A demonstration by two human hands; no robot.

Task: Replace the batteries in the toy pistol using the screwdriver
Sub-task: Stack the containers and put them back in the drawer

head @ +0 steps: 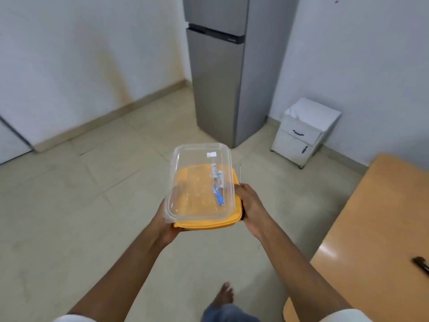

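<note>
I am standing and carrying a clear plastic container [197, 182] stacked on a yellow lid or tray [209, 223], held out in front of me above the floor. Inside the clear container lies a small blue and white toy pistol [217, 185]. My left hand [166, 225] grips the stack from below at its near left corner. My right hand [249, 205] grips its right edge. It also pinches a thin metal rod [240, 171], seemingly the screwdriver shaft, which sticks up beside the container. No batteries are visible.
A wooden table [376, 228] stands at the right, with a dark object [421, 263] near its right edge. A grey fridge [222, 77] stands in the far corner, a small white cabinet [304, 133] beside it. Tiled floor lies ahead; my bare foot [224, 296] shows below.
</note>
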